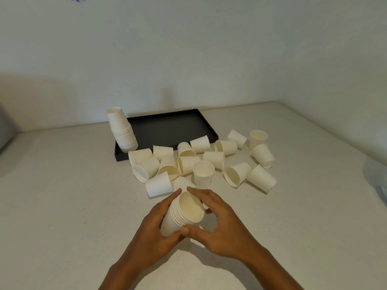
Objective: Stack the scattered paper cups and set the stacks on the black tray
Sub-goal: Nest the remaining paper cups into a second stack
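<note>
Squaring up the nested stack in both my hands.

My left hand [156,223] wraps the stack [184,214] from below, tilted mouth-up so I can see the rims seat; my right hand [217,218] curls around its rim to steady it. The loose cups [201,162] lie tipped about mid-tabletop, just in front of the black tray [173,126], where a finished upside-down stack [123,130] stands in its near left corner.
</note>
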`<state>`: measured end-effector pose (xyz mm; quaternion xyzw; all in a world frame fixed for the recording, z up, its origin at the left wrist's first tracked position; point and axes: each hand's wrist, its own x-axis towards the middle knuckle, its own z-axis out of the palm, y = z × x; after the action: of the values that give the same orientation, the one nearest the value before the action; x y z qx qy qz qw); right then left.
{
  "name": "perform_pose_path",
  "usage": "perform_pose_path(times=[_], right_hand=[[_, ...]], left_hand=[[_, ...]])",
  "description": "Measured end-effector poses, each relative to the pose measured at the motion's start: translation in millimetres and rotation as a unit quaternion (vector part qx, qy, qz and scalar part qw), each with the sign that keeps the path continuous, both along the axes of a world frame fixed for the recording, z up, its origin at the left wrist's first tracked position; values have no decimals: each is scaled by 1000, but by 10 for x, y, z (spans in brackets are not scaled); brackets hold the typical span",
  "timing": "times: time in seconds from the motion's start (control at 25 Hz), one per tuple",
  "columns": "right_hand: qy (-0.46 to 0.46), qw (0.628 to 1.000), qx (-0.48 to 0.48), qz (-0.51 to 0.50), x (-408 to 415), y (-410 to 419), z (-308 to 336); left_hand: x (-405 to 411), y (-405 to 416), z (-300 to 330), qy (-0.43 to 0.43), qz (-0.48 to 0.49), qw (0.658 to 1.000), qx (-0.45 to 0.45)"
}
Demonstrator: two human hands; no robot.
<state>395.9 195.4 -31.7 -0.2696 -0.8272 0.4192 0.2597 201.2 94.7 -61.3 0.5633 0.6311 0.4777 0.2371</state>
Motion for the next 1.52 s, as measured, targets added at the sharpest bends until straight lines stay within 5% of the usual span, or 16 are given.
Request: perform_pose_path(times=[0.2, 0.4, 0.72, 1.08, 1.52], right_hand=[[68, 987, 33, -140, -134, 55, -137], [-76, 968, 68, -228, -402, 133, -249], [-109, 952, 83, -275, -744, 82, -419], [143, 971, -51, -185, -353, -90, 2], [-21, 999, 22, -30, -704, -101, -3]], left_hand=[[-221, -99, 0, 23, 21, 999, -6], [-534, -191, 11, 37, 79, 996, -3], [-736, -198, -61, 25, 83, 996, 7], [-772, -176, -147, 19, 85, 996, 6], [-726, -204, -93, 35, 69, 996, 44]])
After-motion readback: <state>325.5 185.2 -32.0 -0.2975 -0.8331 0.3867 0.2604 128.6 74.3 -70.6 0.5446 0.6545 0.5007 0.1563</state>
